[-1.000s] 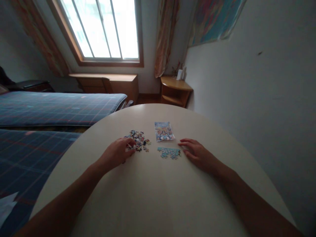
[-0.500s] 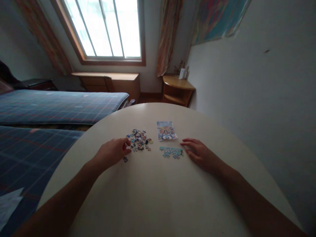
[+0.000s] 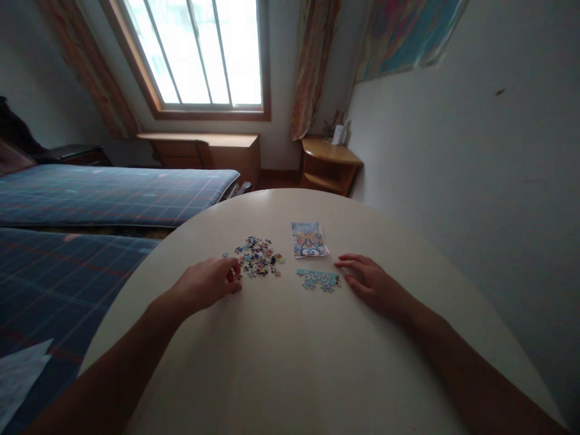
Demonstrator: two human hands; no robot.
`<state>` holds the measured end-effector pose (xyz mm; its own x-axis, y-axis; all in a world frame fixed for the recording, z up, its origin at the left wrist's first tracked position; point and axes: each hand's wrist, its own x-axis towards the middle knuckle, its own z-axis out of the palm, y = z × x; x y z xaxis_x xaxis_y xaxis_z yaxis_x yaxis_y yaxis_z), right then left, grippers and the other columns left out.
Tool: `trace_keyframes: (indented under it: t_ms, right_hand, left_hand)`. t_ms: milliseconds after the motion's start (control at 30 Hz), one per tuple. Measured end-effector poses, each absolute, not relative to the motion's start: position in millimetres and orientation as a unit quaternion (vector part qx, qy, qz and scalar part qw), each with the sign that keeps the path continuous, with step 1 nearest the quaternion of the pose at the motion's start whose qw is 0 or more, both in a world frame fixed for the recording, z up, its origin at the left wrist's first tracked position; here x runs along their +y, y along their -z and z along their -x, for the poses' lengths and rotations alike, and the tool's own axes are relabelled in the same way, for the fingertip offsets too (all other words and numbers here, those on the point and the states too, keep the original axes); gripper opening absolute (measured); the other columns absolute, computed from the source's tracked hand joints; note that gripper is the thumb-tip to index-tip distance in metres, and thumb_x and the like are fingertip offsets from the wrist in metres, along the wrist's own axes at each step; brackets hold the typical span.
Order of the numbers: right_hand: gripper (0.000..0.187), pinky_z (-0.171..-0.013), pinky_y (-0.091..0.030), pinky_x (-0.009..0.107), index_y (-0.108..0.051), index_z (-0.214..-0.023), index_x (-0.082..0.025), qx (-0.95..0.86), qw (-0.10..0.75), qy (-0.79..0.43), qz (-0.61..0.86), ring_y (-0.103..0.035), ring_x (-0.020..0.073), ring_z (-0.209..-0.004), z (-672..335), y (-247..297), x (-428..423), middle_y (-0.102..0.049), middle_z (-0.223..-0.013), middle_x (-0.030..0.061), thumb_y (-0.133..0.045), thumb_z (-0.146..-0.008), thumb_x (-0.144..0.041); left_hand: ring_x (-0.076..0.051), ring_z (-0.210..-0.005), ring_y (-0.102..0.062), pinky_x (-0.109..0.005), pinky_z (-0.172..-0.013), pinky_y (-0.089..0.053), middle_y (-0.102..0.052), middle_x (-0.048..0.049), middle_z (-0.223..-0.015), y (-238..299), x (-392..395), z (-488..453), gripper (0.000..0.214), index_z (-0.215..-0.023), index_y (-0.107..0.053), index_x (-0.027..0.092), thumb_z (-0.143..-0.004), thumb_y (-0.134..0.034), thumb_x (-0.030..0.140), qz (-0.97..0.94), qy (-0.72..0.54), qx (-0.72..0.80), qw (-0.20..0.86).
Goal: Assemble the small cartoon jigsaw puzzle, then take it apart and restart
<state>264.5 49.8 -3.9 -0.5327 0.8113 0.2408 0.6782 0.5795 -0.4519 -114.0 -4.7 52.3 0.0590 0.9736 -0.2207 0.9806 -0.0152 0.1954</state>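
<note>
A heap of small loose puzzle pieces lies on a round cream table. My left hand rests at the heap's left edge, fingers curled and pinched on a piece too small to name. To the right lies a joined strip of light-blue puzzle pieces. My right hand lies flat on the table just right of that strip, fingers stretched out, holding nothing. A small colourful picture card lies beyond the strip.
A white wall runs close along the table's right side. Two beds with blue plaid covers stand to the left. A window, a wooden desk and a wooden corner shelf are at the back.
My left hand drew back slightly from the heap, and the loose piece that lay near it is no longer seen on the table. My right hand has stayed put.
</note>
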Motion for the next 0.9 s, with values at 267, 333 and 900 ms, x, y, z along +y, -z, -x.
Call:
trace_keyframes:
  t_ms: [267, 333, 900]
  right_hand:
    - [0.037, -0.106, -0.042, 0.051, -0.066, -0.119, -0.021, -0.861, 0.209, -0.156, 0.436, -0.054, 0.0273, -0.122, -264.7, 3.0, 50.6, -0.060, -0.130, 0.0128, -0.047, -0.088, -0.025]
    - [0.037, -0.106, -0.042, 0.050, -0.066, -0.119, -0.021, -0.859, 0.210, -0.157, 0.439, -0.054, 0.0273, -0.122, -264.4, 2.7, 50.2, -0.060, -0.129, 0.0127, -0.048, -0.087, -0.024]
    - [0.037, -0.106, -0.042, 0.049, -0.065, -0.120, -0.019, -0.860, 0.207, -0.158, 0.438, -0.054, 0.0258, -0.123, -262.6, -1.0, 47.5, -0.060, -0.130, 0.0132, -0.048, -0.087, -0.022]
  left_hand:
    - [-0.021, -0.082, -0.065, -0.029, -0.067, -0.042, -0.068, -0.0033, -0.103, -40.1, 1.7, 99.3, 0.019, -0.100, -0.067, 0.026, -0.086, -0.058, 0.035, -0.742, -0.055, 0.659, 0.105]
    - [-0.021, -0.084, -0.065, -0.029, -0.070, -0.044, -0.066, -0.0036, -0.105, -37.5, 3.2, 97.6, 0.018, -0.098, -0.068, 0.026, -0.087, -0.057, 0.033, -0.751, -0.063, 0.648, 0.114]
    - [-0.018, -0.070, -0.061, -0.026, -0.061, -0.038, -0.067, -0.0015, -0.081, -40.3, -2.9, 95.3, 0.006, -0.089, -0.062, 0.022, -0.084, -0.057, 0.022, -0.747, -0.071, 0.643, 0.154]
